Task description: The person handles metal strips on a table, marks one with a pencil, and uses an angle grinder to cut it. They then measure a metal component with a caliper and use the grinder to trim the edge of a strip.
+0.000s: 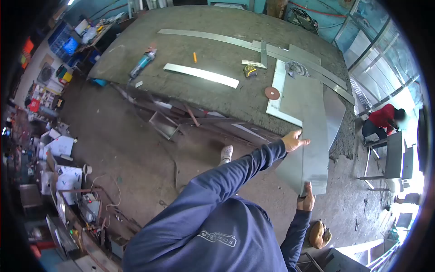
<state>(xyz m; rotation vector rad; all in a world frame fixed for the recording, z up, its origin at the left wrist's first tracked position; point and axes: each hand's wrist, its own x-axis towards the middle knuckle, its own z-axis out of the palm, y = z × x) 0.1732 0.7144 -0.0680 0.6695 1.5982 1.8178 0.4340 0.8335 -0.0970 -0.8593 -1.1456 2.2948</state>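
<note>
Blue angle grinder lies far left on the workbench, then an orange marker, a bright metal strip, a yellow tape measure and a brown cutting disc. Sheet-metal panel sits at the bench's right end, its near part hanging off the edge towards the person. Left hand rests on the panel's left edge, fingers open and spread flat, thumb out, not gripping. Right hand is at the panel's near end, fingers curled round the bottom edge, clamped on it. Judgement: the overhanging sheet looks likely to flex and tip, so both hands should share the load, left palm pressing flat, right grip firm. Hands are bare, so keep skin off the cut edges. Person in red crouches far right, well apart
</note>
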